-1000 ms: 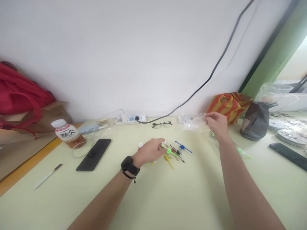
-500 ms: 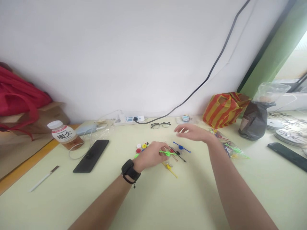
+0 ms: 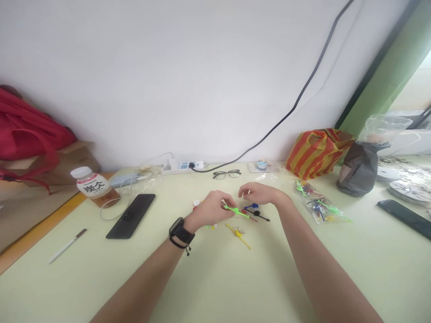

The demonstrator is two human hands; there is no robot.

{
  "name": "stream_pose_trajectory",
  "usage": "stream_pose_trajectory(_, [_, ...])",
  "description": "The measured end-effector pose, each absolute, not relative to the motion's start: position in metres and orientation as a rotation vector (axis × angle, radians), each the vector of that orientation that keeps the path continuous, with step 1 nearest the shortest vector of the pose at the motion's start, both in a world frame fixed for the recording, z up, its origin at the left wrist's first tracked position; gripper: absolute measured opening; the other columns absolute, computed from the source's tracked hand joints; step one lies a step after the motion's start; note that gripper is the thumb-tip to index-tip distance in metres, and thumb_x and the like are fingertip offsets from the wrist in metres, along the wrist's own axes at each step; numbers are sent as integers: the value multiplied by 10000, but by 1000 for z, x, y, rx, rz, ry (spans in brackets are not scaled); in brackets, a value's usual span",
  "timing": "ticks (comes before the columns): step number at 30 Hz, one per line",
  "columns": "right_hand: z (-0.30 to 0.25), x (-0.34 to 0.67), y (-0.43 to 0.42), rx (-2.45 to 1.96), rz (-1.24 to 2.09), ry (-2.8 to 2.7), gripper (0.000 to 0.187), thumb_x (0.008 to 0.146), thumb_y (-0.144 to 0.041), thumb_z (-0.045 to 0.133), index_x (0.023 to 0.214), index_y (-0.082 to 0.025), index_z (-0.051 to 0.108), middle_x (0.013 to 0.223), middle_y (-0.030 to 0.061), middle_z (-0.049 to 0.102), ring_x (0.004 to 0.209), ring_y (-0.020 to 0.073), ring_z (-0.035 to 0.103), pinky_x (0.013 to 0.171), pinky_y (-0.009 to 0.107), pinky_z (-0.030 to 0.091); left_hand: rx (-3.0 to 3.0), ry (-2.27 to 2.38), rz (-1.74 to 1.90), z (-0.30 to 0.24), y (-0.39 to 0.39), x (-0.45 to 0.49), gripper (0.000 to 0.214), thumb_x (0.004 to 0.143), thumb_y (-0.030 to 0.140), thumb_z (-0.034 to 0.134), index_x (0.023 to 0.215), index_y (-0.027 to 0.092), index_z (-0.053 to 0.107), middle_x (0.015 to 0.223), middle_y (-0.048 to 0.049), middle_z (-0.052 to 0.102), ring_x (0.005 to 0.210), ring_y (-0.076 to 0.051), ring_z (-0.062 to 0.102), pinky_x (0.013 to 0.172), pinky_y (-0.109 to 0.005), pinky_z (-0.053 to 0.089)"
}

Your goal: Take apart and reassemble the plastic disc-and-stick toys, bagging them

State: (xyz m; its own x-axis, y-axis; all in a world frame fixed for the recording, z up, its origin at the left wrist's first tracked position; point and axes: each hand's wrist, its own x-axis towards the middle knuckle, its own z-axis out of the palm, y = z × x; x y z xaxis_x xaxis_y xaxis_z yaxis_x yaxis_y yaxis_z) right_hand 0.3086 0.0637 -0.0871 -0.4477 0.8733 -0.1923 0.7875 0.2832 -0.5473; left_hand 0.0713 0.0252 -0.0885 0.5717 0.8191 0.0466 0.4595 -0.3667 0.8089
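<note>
My left hand [image 3: 213, 209], with a black watch on its wrist, pinches a green plastic arrow pointer [image 3: 239, 211] between thumb and fingers. My right hand [image 3: 260, 193] is just right of it, fingers bent and apart, above a blue arrow pointer [image 3: 252, 207]; I see nothing in it. Close by lie a black arrow pointer [image 3: 262, 216] and a red one, partly hidden behind the green one. A yellow arrow pointer [image 3: 238, 234] rests on the table nearer me. Small coloured discs, including a white one [image 3: 196, 204], are mostly covered by my left hand.
Clear bags of coloured pointers [image 3: 319, 207] lie to the right. Behind are eyeglasses [image 3: 227, 174], a power strip [image 3: 183, 167] and a striped bag [image 3: 314, 152]. At left are a black phone [image 3: 131, 216], a drink bottle [image 3: 95, 187] and a pen [image 3: 67, 246].
My right hand has moved left and slightly down, closer to my left hand. The green pointer has tilted and shifted slightly in my left hand. The view has shifted a little.
</note>
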Motion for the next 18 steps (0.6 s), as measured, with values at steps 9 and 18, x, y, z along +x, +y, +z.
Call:
stream_pose_trajectory(9, [-89, 272, 56, -1400, 1014, -2472, 346, 840, -269, 654, 1171, -257, 754, 1029, 42, 721, 832, 178, 665, 696, 230, 489, 1721, 1039, 961, -49, 39, 46, 339, 784, 308, 732, 1099, 183, 743, 1030, -86, 779, 932, -239, 729, 834, -360, 579])
stream_pose_trajectory(18, [-65, 303, 48, -1550, 1142, -2601, 274, 684, -347, 812, 932, -233, 804, 948, 33, 751, 784, 200, 658, 645, 267, 467, 1664, 1025, 892, -56, 41, 41, 409, 829, 331, 721, 1213, 205, 662, 997, -61, 768, 892, -193, 698, 837, -337, 547])
